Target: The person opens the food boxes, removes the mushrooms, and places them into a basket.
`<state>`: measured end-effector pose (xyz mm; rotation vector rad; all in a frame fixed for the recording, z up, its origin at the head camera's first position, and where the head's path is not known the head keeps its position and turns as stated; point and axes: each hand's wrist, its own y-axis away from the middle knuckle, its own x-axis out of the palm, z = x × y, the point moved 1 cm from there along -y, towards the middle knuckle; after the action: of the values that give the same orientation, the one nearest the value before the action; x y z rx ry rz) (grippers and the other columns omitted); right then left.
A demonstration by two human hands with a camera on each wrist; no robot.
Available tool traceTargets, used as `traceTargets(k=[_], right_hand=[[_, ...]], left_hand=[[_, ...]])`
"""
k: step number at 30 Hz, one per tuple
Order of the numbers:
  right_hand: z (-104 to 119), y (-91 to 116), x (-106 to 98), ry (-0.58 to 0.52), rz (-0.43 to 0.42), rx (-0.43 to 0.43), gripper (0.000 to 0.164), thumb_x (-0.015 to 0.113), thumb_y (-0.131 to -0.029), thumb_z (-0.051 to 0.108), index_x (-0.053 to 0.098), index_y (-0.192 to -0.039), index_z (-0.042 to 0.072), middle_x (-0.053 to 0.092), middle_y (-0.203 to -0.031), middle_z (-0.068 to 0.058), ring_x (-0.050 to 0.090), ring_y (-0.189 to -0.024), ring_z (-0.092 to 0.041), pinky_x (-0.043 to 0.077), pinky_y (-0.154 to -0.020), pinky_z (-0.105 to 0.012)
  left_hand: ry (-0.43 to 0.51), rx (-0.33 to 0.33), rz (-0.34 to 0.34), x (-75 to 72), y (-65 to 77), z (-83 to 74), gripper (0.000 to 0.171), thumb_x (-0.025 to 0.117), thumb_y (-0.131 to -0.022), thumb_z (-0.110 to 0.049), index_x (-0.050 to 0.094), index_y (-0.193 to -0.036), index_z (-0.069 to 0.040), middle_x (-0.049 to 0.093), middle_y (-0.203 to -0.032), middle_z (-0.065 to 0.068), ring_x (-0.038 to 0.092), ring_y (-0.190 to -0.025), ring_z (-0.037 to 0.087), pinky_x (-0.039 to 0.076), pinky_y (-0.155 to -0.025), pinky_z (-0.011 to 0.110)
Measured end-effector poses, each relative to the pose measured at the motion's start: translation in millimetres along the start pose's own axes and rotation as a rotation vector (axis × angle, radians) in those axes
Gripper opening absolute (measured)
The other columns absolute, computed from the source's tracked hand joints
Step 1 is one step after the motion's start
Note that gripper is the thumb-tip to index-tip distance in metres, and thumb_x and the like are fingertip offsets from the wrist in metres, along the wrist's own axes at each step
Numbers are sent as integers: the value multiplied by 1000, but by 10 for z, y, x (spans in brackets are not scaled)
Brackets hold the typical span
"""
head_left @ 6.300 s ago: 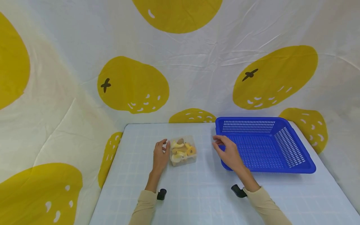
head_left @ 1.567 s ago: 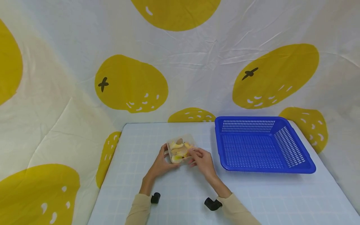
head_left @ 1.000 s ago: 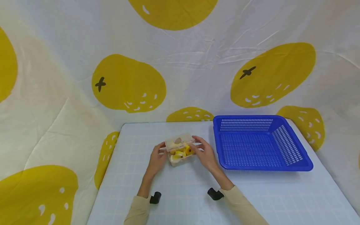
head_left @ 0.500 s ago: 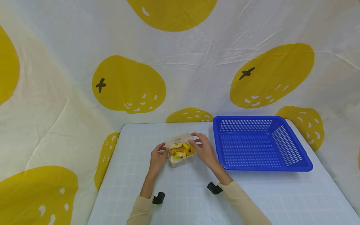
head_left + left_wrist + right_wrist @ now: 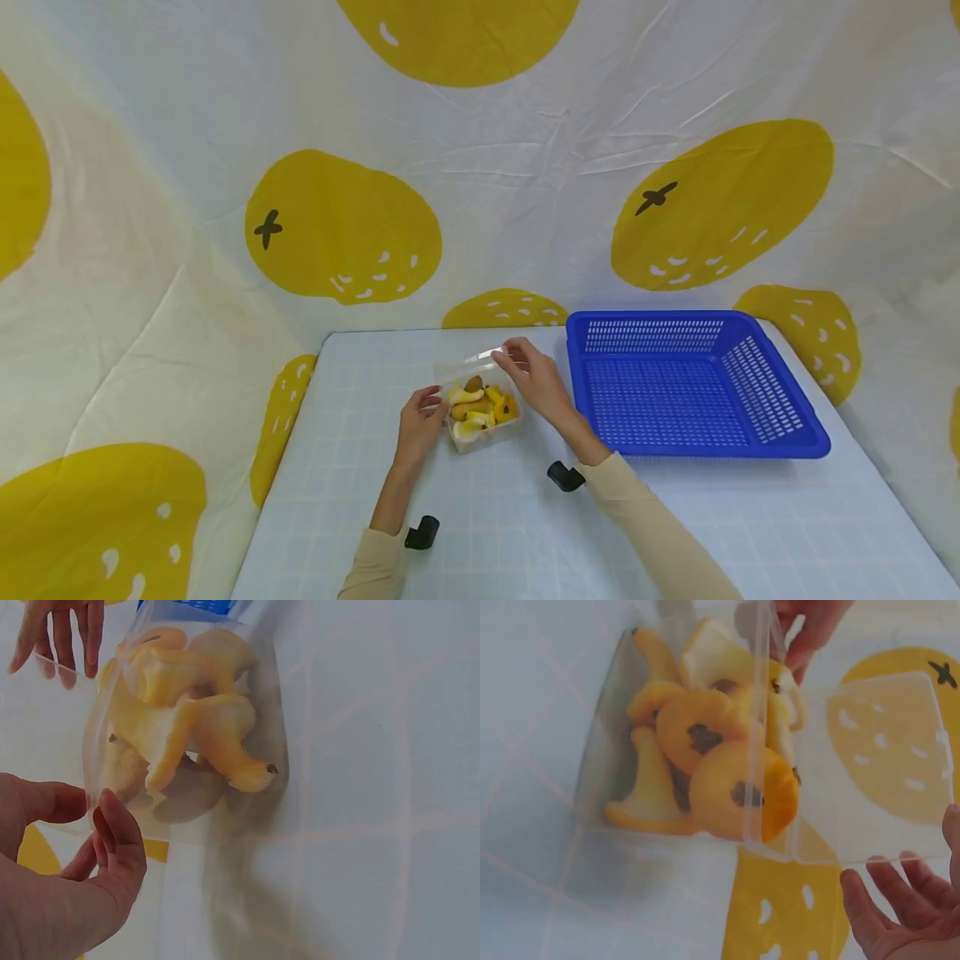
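Note:
A clear plastic hinged box (image 5: 489, 437) stands on the left half of the table, full of yellow and brown mushroom-shaped pieces (image 5: 471, 410). Its transparent lid (image 5: 468, 364) is raised and tilted back on the far side. My left hand (image 5: 420, 429) pinches the box's left rim between thumb and fingers, which the left wrist view shows closely. With my right hand (image 5: 538, 379) I hold the lid's free edge near its right corner. In the right wrist view, the lid (image 5: 885, 832) swings away from the pieces (image 5: 739, 780).
A blue plastic basket (image 5: 660, 408) with slotted sides sits on the right of the table. A pale checked cloth (image 5: 510, 533) covers the tabletop. Behind hangs a white curtain (image 5: 517, 225) printed with large yellow fruit. Dark wrist cameras (image 5: 423, 532) sit at both sleeves.
Earlier the hands were apart from the box and its lid was down. The right hand then lifted the lid's front edge and swung it up and back; the left hand came to the rim.

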<state>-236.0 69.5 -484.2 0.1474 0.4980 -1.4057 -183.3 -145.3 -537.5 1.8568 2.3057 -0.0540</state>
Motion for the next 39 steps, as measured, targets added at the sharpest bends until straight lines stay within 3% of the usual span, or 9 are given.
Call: traceTargets(k=[5,12,19,23,26,28,34,39], right_hand=[[22,-121,-9,25,-4,0,35,62,-105,34,63,-122,3,70,-118,-16,67,-114,-31,53,-100,-45],[42,-270,13,74,-5,17,45,60,-105,40,64,-126,1,69,-122,-16,67,-113,-29,55,-98,-44],[21,-412,46,102,-55,-10,40,56,-107,38,71,-114,2,74,-102,-17,73,-88,-31,60,-79,-44],[-54,-480,56,68,-63,-12,35,55,-109,31,73,-104,1,73,-89,-16,71,-74,-28,60,-68,-39],[-111,-520,59,39,-56,15,34,55,-108,27,75,-102,0,73,-87,-16,71,-71,-29,61,-67,-36],[-144,-542,61,37,-49,35,32,57,-108,24,76,-105,-2,73,-90,-19,71,-72,-30,61,-68,-36],[-213,-556,93,69,-32,95,23,64,-104,15,76,-114,-2,74,-95,-17,70,-74,-25,61,-72,-36],[-241,-536,126,46,-59,146,18,69,-100,13,73,-108,-3,71,-94,-15,70,-73,-24,61,-69,-32]], left_hand=[[26,-6,-18,6,-7,5,37,63,-99,-3,56,-132,11,62,-112,24,65,-87,24,55,-63,22],[50,-23,-32,21,32,-7,35,63,-99,-4,57,-130,11,61,-111,23,64,-87,25,53,-62,19],[59,-24,-24,10,43,29,34,62,-99,-2,57,-130,12,60,-110,20,62,-83,20,53,-64,19],[74,-5,4,-11,180,-183,32,61,-99,1,56,-127,15,60,-111,27,63,-85,25,55,-65,22],[88,9,16,-19,291,-360,30,61,-99,4,56,-125,17,59,-112,33,64,-88,32,55,-66,23],[97,7,14,-15,303,-369,29,61,-99,4,56,-125,17,59,-113,33,64,-89,33,55,-66,23],[126,-20,0,5,261,-277,30,61,-99,6,56,-126,18,59,-114,33,63,-90,32,55,-65,22],[174,-57,-18,36,143,-35,34,62,-99,4,55,-129,18,59,-114,29,61,-87,22,53,-64,21]])
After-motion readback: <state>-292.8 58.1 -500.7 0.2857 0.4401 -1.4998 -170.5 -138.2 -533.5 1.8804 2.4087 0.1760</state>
